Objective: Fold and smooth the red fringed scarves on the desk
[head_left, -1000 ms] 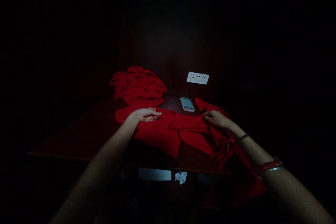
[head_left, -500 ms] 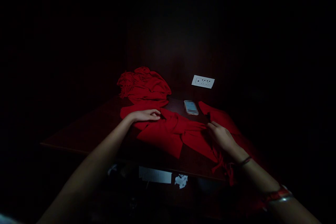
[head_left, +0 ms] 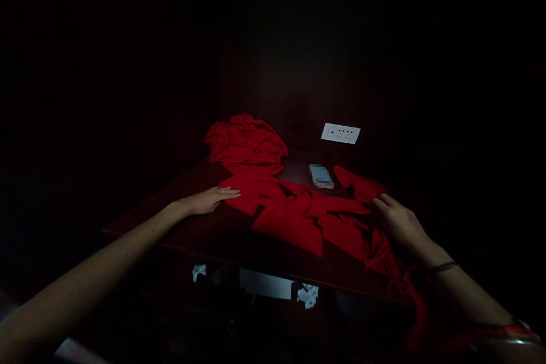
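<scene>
A red fringed scarf lies loosely folded and twisted across the dark table. My left hand, fingers stretched out flat and a ring on one, rests at the scarf's left edge. On the other side my right hand is closed on a bunched part of the scarf, its fingertips partly hidden. The tasselled end spreads under and beside the right wrist, hanging over the table's front edge. Behind lies a heaped red fringed cloth, close to the scarf's back left part.
A pixelated phone-like object lies behind the scarf. A white socket plate is on the back wall. Below the front edge of the table are a pale flat sheet and crumpled white paper. The surroundings are very dark.
My left hand has slid left off the scarf's middle to its left edge, fingers straightened. The right hand has moved right, drawing the scarf's bunched part along. The view has shifted slightly.
</scene>
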Motion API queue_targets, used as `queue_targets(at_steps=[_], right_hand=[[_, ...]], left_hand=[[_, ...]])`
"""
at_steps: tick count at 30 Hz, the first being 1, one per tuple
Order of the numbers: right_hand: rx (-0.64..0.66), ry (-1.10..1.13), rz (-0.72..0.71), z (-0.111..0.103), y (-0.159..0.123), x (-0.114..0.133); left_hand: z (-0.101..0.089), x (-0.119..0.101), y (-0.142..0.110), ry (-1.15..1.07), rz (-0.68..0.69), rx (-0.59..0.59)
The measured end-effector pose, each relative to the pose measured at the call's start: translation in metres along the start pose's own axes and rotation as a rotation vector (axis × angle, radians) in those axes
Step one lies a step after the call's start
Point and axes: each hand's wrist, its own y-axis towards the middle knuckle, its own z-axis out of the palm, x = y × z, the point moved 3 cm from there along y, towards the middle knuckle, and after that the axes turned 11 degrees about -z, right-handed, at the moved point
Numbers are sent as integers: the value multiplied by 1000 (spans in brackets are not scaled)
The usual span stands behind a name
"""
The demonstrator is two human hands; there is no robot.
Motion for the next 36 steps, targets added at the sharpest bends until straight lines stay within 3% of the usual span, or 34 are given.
queue_targets(at_steps=[2, 7, 10, 13, 19, 23, 27, 30, 33, 36], right_hand=[[34, 77, -42, 7, 3, 6], [41, 176, -71, 18, 14, 24], [57, 141, -133, 13, 13, 22], [28, 90, -169, -1, 3, 5], [-36, -10, -51, -14, -16, -35], [70, 142, -76, 5, -13, -23], [226, 521, -238, 12, -1, 6], [145, 587, -158, 6, 14, 13], [94, 464, 21, 14, 31, 13], [191, 416, 65, 36, 47, 20]], left_hand=[[-3, -7, 5, -1, -30, -19], [-10, -57, 30, -158, -99, -240], [9, -67, 44, -132, -137, -64], [21, -54, 47, -43, -115, 40], [13, -33, 42, -26, -23, 158], [2, -40, 41, -63, -58, 143], [-14, -66, 50, -368, -57, 38], [-18, -91, 67, -686, -175, -57], [-9, -113, 89, -895, -363, 55], [1, -126, 105, -1026, -485, 208]])
